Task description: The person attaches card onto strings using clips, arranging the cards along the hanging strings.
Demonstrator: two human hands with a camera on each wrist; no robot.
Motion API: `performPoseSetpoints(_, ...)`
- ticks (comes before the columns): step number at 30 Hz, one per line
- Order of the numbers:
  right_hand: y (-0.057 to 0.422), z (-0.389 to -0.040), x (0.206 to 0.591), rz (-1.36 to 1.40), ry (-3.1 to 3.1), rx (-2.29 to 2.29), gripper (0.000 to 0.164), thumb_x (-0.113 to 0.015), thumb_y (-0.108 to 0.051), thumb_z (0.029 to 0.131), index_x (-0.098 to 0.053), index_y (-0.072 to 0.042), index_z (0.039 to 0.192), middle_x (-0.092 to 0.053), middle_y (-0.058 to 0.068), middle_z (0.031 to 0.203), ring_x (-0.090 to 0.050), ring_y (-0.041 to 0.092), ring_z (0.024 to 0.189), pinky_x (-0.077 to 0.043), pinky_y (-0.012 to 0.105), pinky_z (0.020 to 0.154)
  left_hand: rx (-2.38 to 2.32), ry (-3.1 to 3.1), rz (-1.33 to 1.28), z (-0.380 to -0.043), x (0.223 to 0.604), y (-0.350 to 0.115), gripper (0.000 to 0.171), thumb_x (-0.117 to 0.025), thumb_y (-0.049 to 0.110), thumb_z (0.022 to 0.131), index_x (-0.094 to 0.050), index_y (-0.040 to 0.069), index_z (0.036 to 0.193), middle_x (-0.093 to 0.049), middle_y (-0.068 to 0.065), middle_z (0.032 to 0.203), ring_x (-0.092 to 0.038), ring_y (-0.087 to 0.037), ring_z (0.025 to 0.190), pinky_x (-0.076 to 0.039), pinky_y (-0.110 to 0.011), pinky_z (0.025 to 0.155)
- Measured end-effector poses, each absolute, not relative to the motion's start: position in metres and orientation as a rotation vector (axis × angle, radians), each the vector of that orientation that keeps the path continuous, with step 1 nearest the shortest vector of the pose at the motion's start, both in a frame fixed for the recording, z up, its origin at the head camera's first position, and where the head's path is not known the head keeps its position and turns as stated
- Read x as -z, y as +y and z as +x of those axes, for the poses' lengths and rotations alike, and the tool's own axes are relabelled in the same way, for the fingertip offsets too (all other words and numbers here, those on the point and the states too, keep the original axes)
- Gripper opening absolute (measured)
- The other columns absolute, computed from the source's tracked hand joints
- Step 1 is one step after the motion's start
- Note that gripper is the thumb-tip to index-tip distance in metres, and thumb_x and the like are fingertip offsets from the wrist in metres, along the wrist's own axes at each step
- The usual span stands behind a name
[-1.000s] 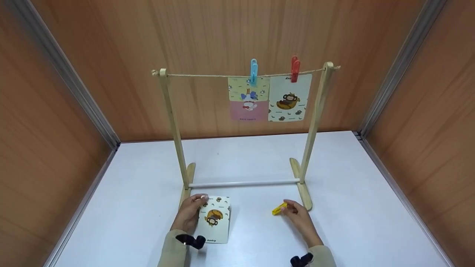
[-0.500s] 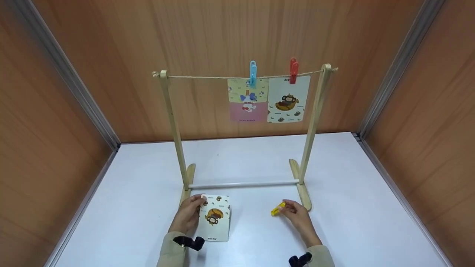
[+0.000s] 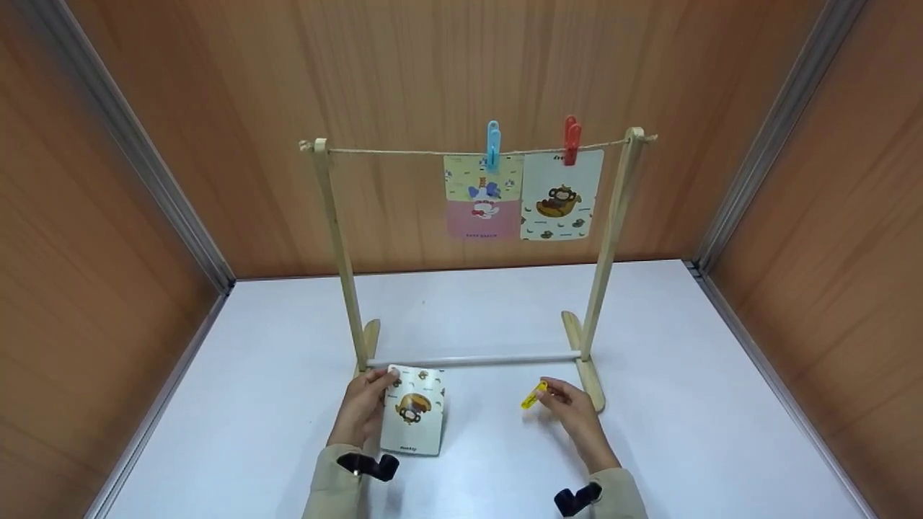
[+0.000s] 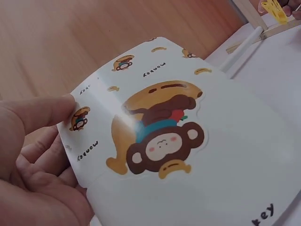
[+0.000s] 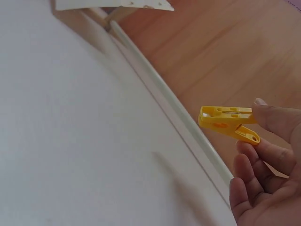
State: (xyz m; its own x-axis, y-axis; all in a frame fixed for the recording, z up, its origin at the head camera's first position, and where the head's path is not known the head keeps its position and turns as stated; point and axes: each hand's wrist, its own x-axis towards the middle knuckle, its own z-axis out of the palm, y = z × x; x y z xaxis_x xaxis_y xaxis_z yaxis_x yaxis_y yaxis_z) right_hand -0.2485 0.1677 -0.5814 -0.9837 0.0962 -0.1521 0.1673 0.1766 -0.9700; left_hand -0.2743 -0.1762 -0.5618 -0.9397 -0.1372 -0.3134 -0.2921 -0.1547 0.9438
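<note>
My left hand (image 3: 360, 409) pinches a white monkey-print card (image 3: 412, 431) by its upper left edge, thumb in front and fingers behind. The printed monkey is upside down, and the card is raised and tilted in the left wrist view. Over to the right, my right hand (image 3: 575, 418) holds a yellow clothespin (image 5: 228, 117) by its handle ends between thumb and a finger. The clothespin's nose points left, away from the palm. Both hands are in front of a wooden drying stand (image 3: 339, 267), whose string (image 3: 389, 152) runs between two posts.
A blue clothespin (image 3: 493, 144) fixes a yellow-and-pink card (image 3: 483, 216) to the string. Beside it a red clothespin (image 3: 572, 140) holds another monkey card (image 3: 559, 223). A white crossbar (image 3: 472, 360) joins the stand's feet on the white table (image 3: 476, 476). Wood-grain panels enclose the back and sides.
My left hand has lifted the card slightly up and toward the stand. My right hand has moved a little forward and left with the yellow clothespin. The hanging cards stay in place.
</note>
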Motion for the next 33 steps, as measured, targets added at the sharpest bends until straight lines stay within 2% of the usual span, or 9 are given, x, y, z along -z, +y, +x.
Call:
performPoseSetpoints(5,0.162,-0.252,0.571,0.197,2.383,1.982,0.048,-0.071,-0.027,0.087,-0.061,0.000,0.125,-0.064,0.007,0.108,-0.053,0.014,0.093,-0.046,0.024,0.078,-2.298,1.957,-0.515,-0.279,0.547,-0.174,0.040,-0.065,0.019,0.091,-0.056,-0.003,0.123,-0.060,-0.012,0.118,-0.055,-0.021,0.109,-0.042,-0.034,0.100)
performPoseSetpoints(8,0.159,-0.253,0.563,0.165,2.350,2.014,0.047,-0.071,-0.025,0.087,-0.060,0.000,0.126,-0.064,0.007,0.109,-0.055,0.013,0.094,-0.047,0.022,0.080,-2.325,1.946,-0.505,-0.283,0.538,-0.172,0.039,-0.064,0.020,0.092,-0.055,-0.003,0.123,-0.056,-0.012,0.121,-0.052,-0.021,0.114,-0.039,-0.036,0.105)
performPoseSetpoints(15,0.149,-0.261,0.543,0.059,2.308,2.042,0.047,-0.071,-0.024,0.088,-0.059,0.001,0.127,-0.064,0.010,0.113,-0.057,0.012,0.097,-0.047,0.017,0.083,-2.359,1.996,-0.500,-0.291,0.513,-0.169,0.034,-0.064,0.025,0.093,-0.057,0.002,0.118,-0.058,-0.006,0.113,-0.054,-0.019,0.102,-0.043,-0.031,0.090)
performPoseSetpoints(19,0.142,-0.266,0.531,-0.012,2.290,2.054,0.047,-0.070,-0.024,0.089,-0.058,0.001,0.127,-0.063,0.011,0.115,-0.057,0.012,0.097,-0.048,0.017,0.085,-2.403,2.006,-0.462,-0.294,0.497,-0.166,0.032,-0.063,0.024,0.094,-0.057,0.004,0.117,-0.058,-0.004,0.111,-0.054,-0.017,0.102,-0.043,-0.030,0.090)
performPoseSetpoints(26,0.130,-0.273,0.507,-0.112,2.325,2.061,0.045,-0.068,-0.022,0.089,-0.059,0.001,0.127,-0.063,0.013,0.116,-0.058,0.012,0.097,-0.048,0.016,0.082,-2.490,2.010,-0.419,-0.299,0.471,-0.161,0.030,-0.062,0.020,0.094,-0.058,0.005,0.120,-0.066,0.000,0.102,-0.059,-0.015,0.098,-0.044,-0.028,0.089)
performPoseSetpoints(33,0.119,-0.282,0.477,-0.191,2.396,2.040,0.041,-0.068,-0.020,0.089,-0.061,-0.002,0.125,-0.064,0.010,0.114,-0.057,0.011,0.096,-0.047,0.015,0.081,-2.596,1.994,-0.324,-0.307,0.447,-0.155,0.029,-0.063,0.017,0.094,-0.057,0.001,0.118,-0.066,0.003,0.096,-0.060,-0.011,0.092,-0.045,-0.025,0.085)
